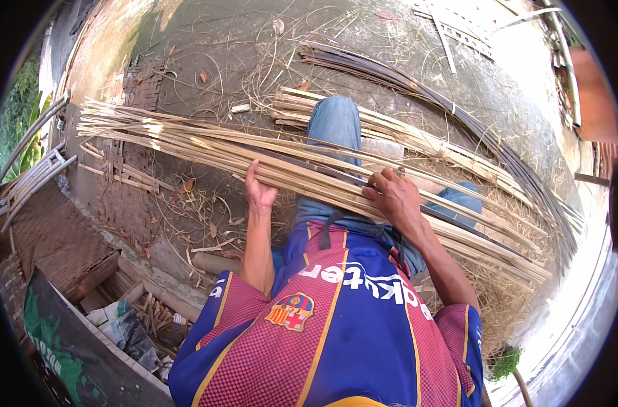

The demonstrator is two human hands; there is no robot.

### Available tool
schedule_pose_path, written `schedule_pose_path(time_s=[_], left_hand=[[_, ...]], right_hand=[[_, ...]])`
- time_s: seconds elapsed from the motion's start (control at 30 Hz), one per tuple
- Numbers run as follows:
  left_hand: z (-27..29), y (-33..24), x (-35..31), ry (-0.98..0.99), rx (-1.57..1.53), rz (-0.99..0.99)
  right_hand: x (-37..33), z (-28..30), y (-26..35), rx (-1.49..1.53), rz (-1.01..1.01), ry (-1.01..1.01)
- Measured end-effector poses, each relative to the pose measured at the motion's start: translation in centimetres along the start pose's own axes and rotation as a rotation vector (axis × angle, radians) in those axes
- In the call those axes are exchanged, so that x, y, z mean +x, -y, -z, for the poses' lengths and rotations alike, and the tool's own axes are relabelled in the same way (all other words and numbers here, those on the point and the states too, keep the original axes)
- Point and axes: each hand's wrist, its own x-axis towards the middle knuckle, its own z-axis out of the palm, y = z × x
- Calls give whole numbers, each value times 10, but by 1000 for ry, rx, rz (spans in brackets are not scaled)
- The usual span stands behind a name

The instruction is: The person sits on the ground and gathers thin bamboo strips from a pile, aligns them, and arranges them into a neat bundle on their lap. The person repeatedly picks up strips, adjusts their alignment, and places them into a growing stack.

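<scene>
A long bundle of pale split bamboo strips (186,144) lies across my lap, running from the upper left to the lower right. My left hand (259,190) grips the bundle from beneath, fingers curled up over the strips. My right hand (395,197) presses on top of the same bundle further right, fingers closed around several strips. My jeans-clad knee (334,122) sticks up behind the bundle.
Dark bamboo strips (417,85) curve along the concrete ground at the upper right. Another pale pile of strips (404,136) lies beyond my knee. A woven bamboo mat (129,183) and shavings sit to the left, and a box of scraps (129,322) sits at the lower left.
</scene>
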Motion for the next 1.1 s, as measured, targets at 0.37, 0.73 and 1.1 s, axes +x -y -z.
schedule_pose_path(time_s=[0.37,0.73,1.1], left_hand=[[-24,6,0,84,51,-19],[-40,11,-4,73,67,-93],[-34,14,1,188,-131,-71]], right_hand=[[12,-1,4,-52,22,67],[-2,-5,3,-54,116,-10],[15,25,-6,339,86,284]])
